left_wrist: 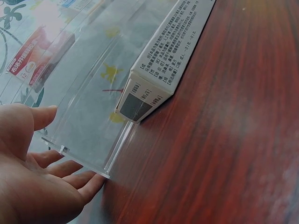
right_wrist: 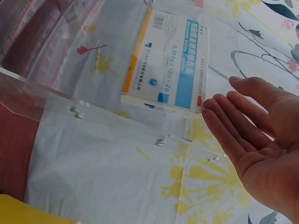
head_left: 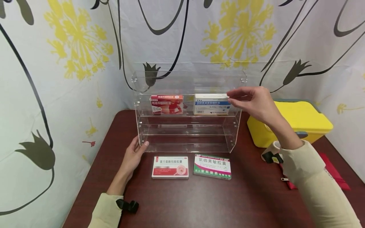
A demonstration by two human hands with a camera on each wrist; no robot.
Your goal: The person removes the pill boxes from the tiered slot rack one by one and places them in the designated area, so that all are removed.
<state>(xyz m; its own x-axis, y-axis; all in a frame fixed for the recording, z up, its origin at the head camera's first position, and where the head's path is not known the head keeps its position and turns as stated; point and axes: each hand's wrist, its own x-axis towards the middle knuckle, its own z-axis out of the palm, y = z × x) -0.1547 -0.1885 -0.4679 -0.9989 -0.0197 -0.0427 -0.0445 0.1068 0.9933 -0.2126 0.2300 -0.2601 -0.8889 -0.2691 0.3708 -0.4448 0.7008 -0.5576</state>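
Right hand (head_left: 253,103) is up at about 2 o'clock from table centre, fingers straight and relaxed, tips at the top right corner of the blue-and-white box (head_left: 211,104), which stands on the upper tier of the clear acrylic rack (head_left: 186,139). Can't tell if they touch it, but it's no real grip. Left hand (head_left: 134,156) is open too, resting flat against the rack's lower left corner at roughly 9 o'clock.

Progress, by my read: about halfway. The red-and-white box (head_left: 166,104) and the blue one are up on the shelf; the red-banded box (head_left: 170,167) and the green box (head_left: 212,166) lie flat on the table (head_left: 228,202) in front, around 6 o'clock.

The right wrist view shows the open palm (right_wrist: 261,140) just beside the blue box. The left wrist view shows fingertips (left_wrist: 93,182) against the acrylic edge. Only the head view catches the yellow bin (head_left: 299,122) at 3 o'clock.
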